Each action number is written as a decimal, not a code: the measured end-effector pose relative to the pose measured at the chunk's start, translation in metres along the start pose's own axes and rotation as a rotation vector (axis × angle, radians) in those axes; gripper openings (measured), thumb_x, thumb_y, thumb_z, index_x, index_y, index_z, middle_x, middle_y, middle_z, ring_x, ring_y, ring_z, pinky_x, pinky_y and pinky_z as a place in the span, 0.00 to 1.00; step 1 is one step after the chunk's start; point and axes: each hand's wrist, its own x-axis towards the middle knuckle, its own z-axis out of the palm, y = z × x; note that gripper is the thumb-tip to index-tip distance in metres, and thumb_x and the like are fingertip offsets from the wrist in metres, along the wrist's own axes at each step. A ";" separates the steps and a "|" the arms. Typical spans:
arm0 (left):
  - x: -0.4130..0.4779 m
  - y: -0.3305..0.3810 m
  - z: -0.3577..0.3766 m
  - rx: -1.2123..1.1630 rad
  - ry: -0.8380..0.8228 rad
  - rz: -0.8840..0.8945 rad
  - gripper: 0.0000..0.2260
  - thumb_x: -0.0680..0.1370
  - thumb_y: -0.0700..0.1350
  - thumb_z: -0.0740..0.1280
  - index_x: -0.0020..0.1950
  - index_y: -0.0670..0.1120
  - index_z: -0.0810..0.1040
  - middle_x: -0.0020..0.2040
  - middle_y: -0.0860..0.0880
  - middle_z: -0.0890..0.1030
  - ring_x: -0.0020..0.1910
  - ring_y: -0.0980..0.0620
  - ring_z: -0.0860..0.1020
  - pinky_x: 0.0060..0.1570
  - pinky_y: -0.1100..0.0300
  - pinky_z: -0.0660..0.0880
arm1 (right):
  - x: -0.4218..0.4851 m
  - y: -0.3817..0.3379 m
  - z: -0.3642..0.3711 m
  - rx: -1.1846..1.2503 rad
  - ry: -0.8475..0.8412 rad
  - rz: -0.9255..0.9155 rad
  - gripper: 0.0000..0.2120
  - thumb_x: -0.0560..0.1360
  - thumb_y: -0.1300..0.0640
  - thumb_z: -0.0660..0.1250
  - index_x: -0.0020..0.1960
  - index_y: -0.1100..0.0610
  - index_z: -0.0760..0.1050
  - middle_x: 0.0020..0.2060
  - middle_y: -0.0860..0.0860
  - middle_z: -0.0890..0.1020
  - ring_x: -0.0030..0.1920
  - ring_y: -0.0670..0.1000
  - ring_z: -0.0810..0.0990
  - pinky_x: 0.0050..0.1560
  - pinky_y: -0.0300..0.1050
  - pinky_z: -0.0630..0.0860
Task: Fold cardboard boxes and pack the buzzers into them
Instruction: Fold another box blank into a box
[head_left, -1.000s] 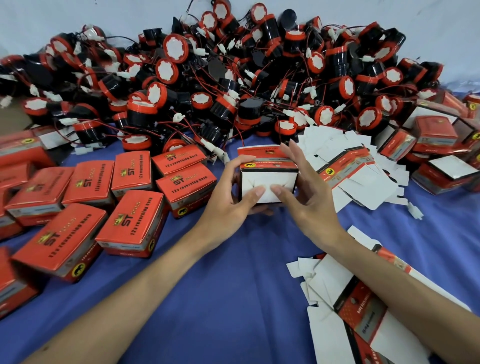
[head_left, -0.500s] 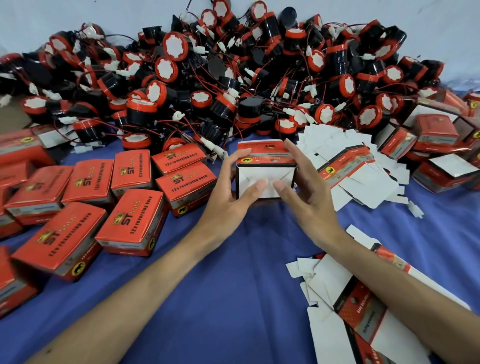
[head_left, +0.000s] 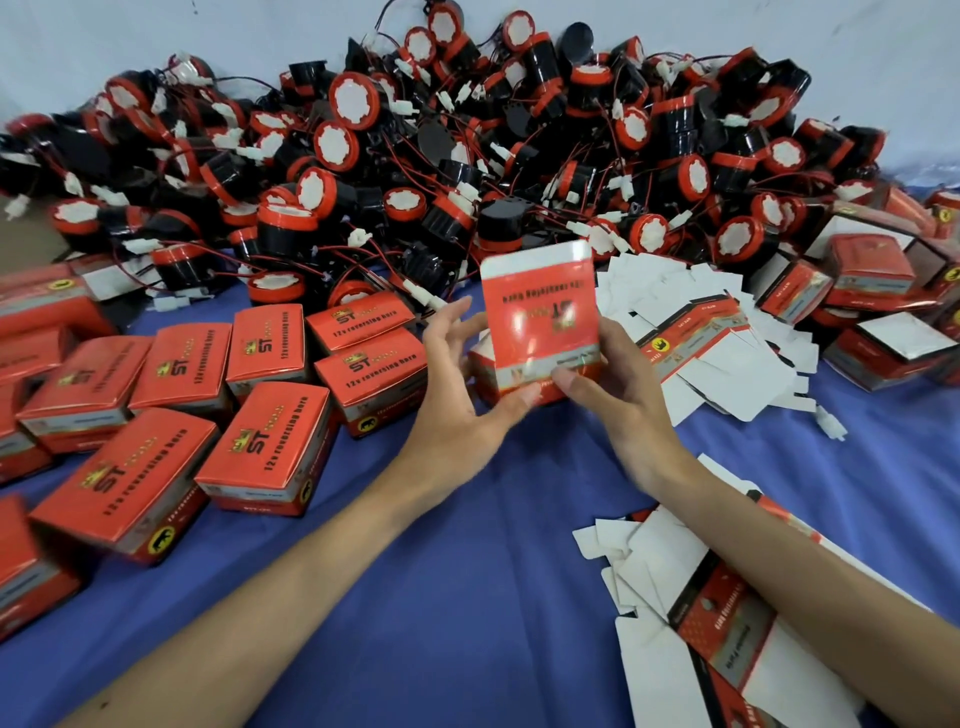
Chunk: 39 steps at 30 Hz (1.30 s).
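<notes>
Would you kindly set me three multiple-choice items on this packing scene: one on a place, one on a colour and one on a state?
1. Where is the buzzer pile?
A. Beyond the held box, against the wall
B. Under the forearms
C. Inside a bin

2. What colour is the cloth?
A. Green
B. Blue
C. Yellow

3. How is the held box's lid?
A. Tucked shut
B. Torn off
C. Standing open

Answers:
1 A, the buzzers are heaped behind the box along the pale wall.
2 B, blue cloth covers the foreground.
3 C, the lid stands upright while the left hand and right hand hold the box.
</notes>
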 end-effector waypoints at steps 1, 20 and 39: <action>0.000 -0.002 0.000 0.030 -0.040 -0.001 0.33 0.72 0.37 0.73 0.69 0.53 0.58 0.67 0.46 0.70 0.64 0.55 0.73 0.60 0.61 0.73 | 0.000 0.001 -0.001 -0.005 0.004 -0.010 0.20 0.70 0.63 0.65 0.61 0.54 0.71 0.50 0.42 0.81 0.53 0.45 0.79 0.54 0.41 0.75; -0.004 -0.001 0.004 0.803 -0.050 0.661 0.14 0.67 0.44 0.75 0.49 0.40 0.80 0.38 0.49 0.81 0.39 0.50 0.77 0.52 0.51 0.74 | -0.001 0.007 0.000 0.027 -0.124 -0.041 0.26 0.61 0.68 0.57 0.57 0.60 0.74 0.56 0.62 0.78 0.59 0.63 0.75 0.59 0.56 0.73; -0.007 0.014 -0.006 0.822 -0.373 0.707 0.11 0.66 0.45 0.60 0.46 0.50 0.63 0.44 0.50 0.71 0.39 0.47 0.69 0.35 0.52 0.73 | 0.102 -0.001 -0.006 -0.314 0.007 0.560 0.10 0.78 0.52 0.65 0.43 0.59 0.75 0.37 0.53 0.79 0.32 0.48 0.77 0.31 0.38 0.74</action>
